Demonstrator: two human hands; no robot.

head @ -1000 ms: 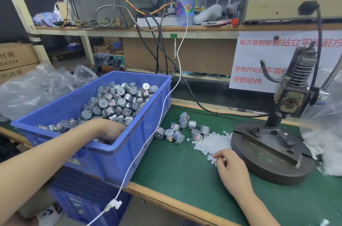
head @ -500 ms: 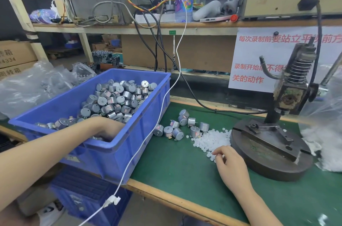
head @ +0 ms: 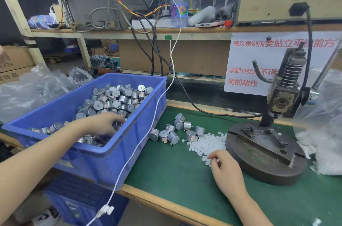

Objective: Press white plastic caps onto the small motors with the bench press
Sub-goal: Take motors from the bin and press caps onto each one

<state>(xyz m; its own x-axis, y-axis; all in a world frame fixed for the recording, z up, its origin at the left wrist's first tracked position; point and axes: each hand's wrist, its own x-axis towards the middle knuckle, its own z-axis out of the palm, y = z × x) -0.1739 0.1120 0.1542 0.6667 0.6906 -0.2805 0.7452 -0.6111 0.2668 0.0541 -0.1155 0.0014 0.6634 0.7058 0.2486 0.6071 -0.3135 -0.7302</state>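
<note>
Red characters on the white paper sign (head: 259,62) read 每次录制前要站立平视前方, and the cardboard box (head: 16,59) shows 4334. Over to the blue plastic crate (head: 114,153), heaped with silvery cylindrical motors (head: 112,99). The left hand (head: 103,125) is down among them, fingers curled, though I can't tell if it grips one. Loose motors (head: 187,125) lie on the green tabletop (head: 175,174) beside a pile of round white caps (head: 209,142). The right hand (head: 224,168) pinches at the pile's near edge, hold unclear. The rusty bench press (head: 266,151), with a round base and coiled spring, stands alongside.
</note>
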